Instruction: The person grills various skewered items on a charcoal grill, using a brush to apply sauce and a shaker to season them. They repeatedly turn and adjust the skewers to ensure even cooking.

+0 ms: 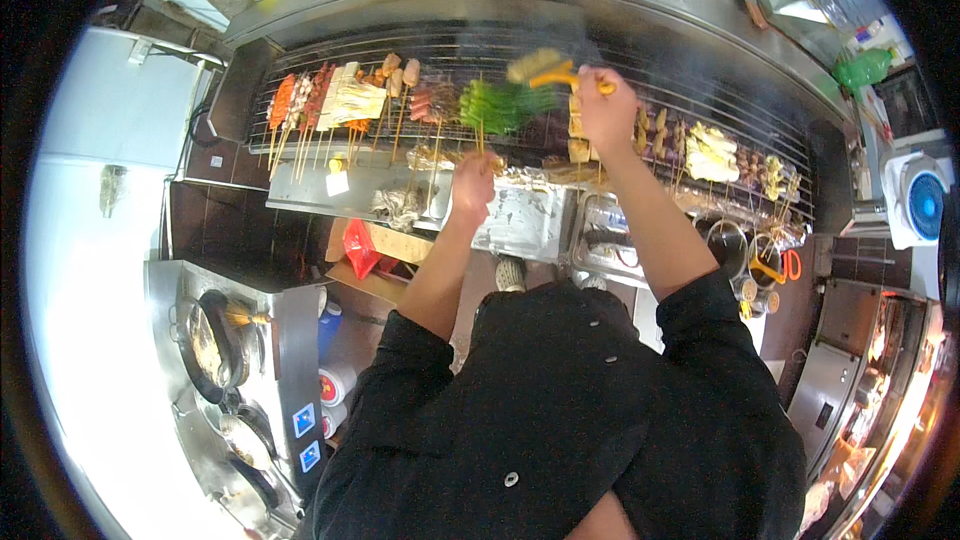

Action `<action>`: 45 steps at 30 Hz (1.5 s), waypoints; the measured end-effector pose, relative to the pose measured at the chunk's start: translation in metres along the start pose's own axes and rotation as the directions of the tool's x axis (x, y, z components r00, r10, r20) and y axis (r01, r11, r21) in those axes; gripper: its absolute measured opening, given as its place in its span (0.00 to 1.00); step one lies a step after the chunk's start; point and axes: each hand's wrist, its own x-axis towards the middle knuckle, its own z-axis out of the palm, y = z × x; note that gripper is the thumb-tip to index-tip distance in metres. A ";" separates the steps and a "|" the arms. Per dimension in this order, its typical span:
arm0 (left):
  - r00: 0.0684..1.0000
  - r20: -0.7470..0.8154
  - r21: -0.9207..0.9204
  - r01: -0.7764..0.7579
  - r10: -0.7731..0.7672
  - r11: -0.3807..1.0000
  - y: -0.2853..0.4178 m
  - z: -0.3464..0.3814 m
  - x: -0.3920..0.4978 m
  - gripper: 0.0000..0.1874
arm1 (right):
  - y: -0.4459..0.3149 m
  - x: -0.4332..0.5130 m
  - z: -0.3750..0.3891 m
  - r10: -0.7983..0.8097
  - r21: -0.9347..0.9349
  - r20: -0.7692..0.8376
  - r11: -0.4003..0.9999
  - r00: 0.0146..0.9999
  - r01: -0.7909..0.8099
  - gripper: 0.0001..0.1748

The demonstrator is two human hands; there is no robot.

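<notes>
My left hand (474, 181) is closed on the wooden skewer ends of the green vegetable skewers (491, 106), which lie over the grill grate (450, 41). In my right hand (606, 109) is a basting brush (553, 73) with an orange handle, its pale bristles above and beside the greens. Left of the greens lie sausage skewers (431, 103), pale sheet-like skewers (352, 101) and red meat skewers (315, 94). To the right, partly behind my right hand, are tofu-like skewers (577, 150); farther right are pale leafy vegetable skewers (709, 153).
A steel tray (525, 223) and a crumpled cloth (397, 208) are at the grill's near edge. Sauce containers (726, 244) stand at the right front, a knife (746, 4) on the back ledge. Woks (206, 349) sit at lower left, a blue fan (924, 195) at far right.
</notes>
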 end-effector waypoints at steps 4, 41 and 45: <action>0.994 0.065 -0.102 0.098 -0.091 0.990 0.057 0.023 0.005 0.07 | -0.031 0.001 -0.041 0.047 0.326 -0.136 0.945 0.990 0.000 0.11; 0.990 -0.086 0.143 0.123 -0.112 0.982 -0.058 0.137 -0.030 0.11 | 0.028 0.034 -0.056 -0.260 -0.234 0.063 0.935 0.963 0.268 0.20; 0.958 -0.204 0.054 0.215 -0.201 0.975 -0.069 0.143 -0.016 0.10 | 0.055 0.011 -0.054 -0.164 -0.473 0.229 0.843 0.959 0.257 0.20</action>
